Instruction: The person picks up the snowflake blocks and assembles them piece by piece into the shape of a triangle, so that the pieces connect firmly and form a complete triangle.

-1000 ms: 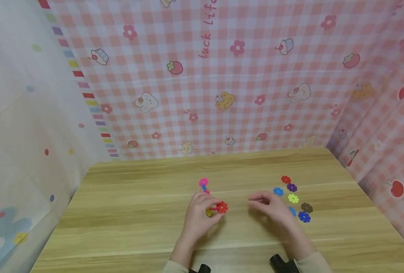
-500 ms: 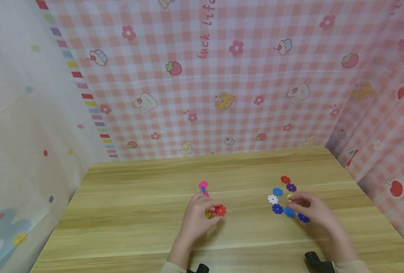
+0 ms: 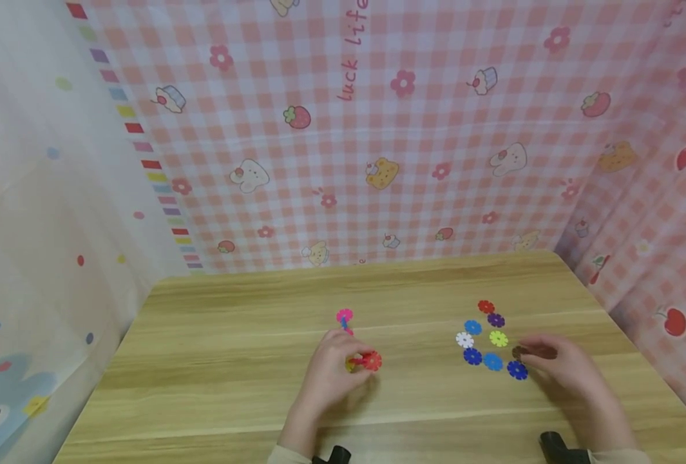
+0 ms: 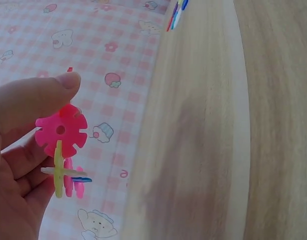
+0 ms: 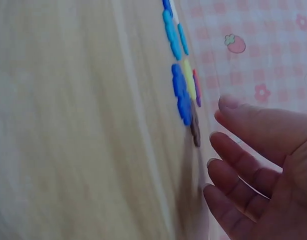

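My left hand [image 3: 332, 364] pinches a linked chain of notched flower-shaped plastic discs above the table, by its red disc [image 3: 373, 361]. In the left wrist view, a pink disc [image 4: 60, 131] hangs below the thumb, joined to a yellow disc [image 4: 58, 172] and several more pieces. At the chain's far end a pink disc [image 3: 344, 316] shows past the knuckles. On the right, my right hand [image 3: 565, 364] hovers at a loose brown disc [image 3: 518, 352], partly covering it in the head view. The right wrist view shows its fingers spread, apart from the brown disc [image 5: 195, 127].
Several loose discs lie flat near the right hand: red [image 3: 485, 307], purple [image 3: 496, 320], yellow-green [image 3: 498, 338], white [image 3: 465, 339], light blue [image 3: 493, 362] and dark blue [image 3: 517, 370] among them. The wooden table [image 3: 232, 367] meets a checked curtain [image 3: 296, 193] behind.
My right hand has moved rightward over the loose discs to the brown one, uncovering the white and a dark blue disc. The left hand keeps its chain and has sunk slightly.
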{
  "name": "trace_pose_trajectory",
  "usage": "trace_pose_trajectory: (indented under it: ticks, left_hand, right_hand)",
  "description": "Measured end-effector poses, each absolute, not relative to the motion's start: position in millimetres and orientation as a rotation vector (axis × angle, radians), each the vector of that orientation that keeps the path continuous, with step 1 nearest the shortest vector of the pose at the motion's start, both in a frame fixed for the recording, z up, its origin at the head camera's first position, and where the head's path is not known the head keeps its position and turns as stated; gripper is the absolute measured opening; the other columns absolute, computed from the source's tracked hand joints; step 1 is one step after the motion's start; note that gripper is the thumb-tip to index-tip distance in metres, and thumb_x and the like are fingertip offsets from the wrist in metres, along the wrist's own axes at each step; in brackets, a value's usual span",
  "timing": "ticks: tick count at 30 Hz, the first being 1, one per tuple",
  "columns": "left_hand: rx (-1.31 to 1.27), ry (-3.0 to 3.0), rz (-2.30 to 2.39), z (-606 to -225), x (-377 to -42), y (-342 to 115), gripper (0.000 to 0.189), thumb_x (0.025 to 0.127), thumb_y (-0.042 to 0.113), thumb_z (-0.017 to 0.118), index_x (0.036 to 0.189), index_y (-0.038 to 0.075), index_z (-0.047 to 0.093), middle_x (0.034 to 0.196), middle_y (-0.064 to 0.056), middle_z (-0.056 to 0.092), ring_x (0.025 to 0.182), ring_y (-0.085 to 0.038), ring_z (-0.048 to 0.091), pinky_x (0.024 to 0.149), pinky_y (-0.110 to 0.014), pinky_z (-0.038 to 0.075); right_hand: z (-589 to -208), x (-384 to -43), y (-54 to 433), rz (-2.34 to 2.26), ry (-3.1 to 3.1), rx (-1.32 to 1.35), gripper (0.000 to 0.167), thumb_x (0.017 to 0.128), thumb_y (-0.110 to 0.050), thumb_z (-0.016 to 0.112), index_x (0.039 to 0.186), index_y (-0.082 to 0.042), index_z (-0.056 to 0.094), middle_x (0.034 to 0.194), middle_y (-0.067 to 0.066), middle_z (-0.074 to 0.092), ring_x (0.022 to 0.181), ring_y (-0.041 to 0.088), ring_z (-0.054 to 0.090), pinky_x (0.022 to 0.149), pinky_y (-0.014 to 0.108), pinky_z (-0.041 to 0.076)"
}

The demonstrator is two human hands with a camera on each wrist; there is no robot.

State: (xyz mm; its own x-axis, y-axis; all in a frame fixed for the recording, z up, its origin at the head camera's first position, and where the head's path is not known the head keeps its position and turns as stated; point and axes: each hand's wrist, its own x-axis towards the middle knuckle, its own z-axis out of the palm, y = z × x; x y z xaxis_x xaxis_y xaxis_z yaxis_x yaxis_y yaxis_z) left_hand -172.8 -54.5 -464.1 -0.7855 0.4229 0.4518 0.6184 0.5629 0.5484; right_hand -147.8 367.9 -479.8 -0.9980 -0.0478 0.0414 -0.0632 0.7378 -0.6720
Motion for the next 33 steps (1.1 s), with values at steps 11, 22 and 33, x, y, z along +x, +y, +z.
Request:
trace_pose_trajectory:
  ticks: [11, 22, 33]
  left_hand:
    - [-0.869, -2.514, -1.051, -464.5, -172.9, -56.9, 0.032, 0.067, 0.012, 0.090, 0.097, 0.011, 0.077, 0.091, 0.005, 0.073, 0.096, -0.013, 0.056, 0.098, -0.038, 0.044]
    - [-0.892, -2.442, -1.044, -469.0, -174.0, -55.8, 0.034, 0.062, 0.008, 0.091, 0.093, 0.010, 0.077, 0.088, 0.004, 0.073, 0.093, -0.014, 0.057, 0.093, -0.037, 0.046]
    - [-0.892, -2.461, -1.051, -470.0, -173.7, -55.6, 0.032, 0.064, 0.009, 0.091, 0.093, 0.009, 0.077, 0.090, 0.001, 0.073, 0.095, -0.017, 0.058, 0.093, -0.038, 0.046]
  right_hand:
    - [-492.8, -154.6, 383.7, 1.054, -2.890, 0.295, 0.035, 0.083, -0.008, 0.077, 0.115, 0.004, 0.068, 0.110, 0.017, 0.065, 0.091, 0.008, 0.056, 0.076, 0.028, 0.048]
    - [-505.1, -158.2, 393.5, 1.057, -2.829, 0.397, 0.032, 0.083, -0.009, 0.078, 0.113, -0.003, 0.070, 0.108, 0.007, 0.062, 0.090, 0.001, 0.048, 0.072, 0.024, 0.045]
    - [-512.2, -160.5, 394.2, 1.178, -2.761, 0.411, 0.028, 0.080, 0.005, 0.076, 0.104, 0.004, 0.062, 0.095, 0.006, 0.060, 0.083, 0.003, 0.050, 0.067, 0.021, 0.042]
